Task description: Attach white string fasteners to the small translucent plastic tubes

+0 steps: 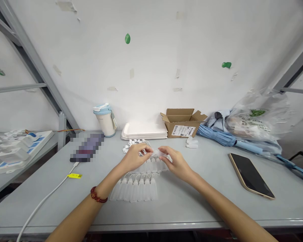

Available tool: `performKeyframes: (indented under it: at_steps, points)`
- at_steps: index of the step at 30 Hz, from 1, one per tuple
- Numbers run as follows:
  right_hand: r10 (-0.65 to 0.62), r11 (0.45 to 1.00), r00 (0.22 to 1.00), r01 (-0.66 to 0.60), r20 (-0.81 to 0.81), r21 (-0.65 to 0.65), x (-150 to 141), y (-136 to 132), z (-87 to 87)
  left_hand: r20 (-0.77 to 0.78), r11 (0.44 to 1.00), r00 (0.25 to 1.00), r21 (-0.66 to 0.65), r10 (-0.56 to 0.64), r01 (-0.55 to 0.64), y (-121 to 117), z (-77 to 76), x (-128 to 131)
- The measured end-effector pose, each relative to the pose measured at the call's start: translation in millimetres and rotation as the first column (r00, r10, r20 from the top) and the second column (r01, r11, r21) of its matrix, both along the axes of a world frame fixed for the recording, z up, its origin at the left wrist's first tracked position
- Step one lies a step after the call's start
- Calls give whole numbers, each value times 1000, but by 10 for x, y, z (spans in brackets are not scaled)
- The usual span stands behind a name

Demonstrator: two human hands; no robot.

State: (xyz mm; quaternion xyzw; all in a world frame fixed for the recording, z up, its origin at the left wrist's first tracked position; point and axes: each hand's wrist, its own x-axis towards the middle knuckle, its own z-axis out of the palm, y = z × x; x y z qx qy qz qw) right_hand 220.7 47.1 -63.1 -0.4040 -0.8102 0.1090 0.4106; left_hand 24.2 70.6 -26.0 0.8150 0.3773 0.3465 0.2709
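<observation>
My left hand (136,156) is closed in a pinch, its thumb and forefinger meeting at the left end of a small translucent plastic sleeve (156,153). What exactly sits between those fingertips is too small to make out. From the other side, my right hand (175,161) grips the sleeve with thumb and fingers. Below the hands, a row of similar translucent sleeves (133,191) with thin white cords lies on the grey table (192,201). A second row (148,166) lies behind it, partly covered by my hands. Small white pieces (127,146) are heaped behind my left hand.
Behind stand a cup (107,122), a stack of white sheets (144,131) and an open cardboard box (183,124). Loose sleeves (192,144) lie before the box. A folded blue umbrella (217,135), plastic bag (257,117) and phone (251,174) are right; a cable (47,196) runs left.
</observation>
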Motion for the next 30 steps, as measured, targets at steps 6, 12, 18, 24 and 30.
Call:
performKeyframes:
  at_steps: [6,12,18,24,30]
  points:
    - [24,1000,999,-25,44,13,5,5,-26,27,995,998,-76,-60,62,-16,8,-20]
    - [49,999,996,-50,68,19,-7,-22,-12,23,990,998,-127,-65,68,-28,26,-13]
    - [65,997,996,-67,59,27,-7,-33,-27,42,984,999,-174,-33,40,-1,8,-7]
    - [81,996,995,-83,64,36,-22,-47,-44,60,971,997,-231,-51,63,14,26,-37]
    - [145,988,988,-147,51,39,-64,-90,-12,13,955,990,-263,-139,137,8,48,-49]
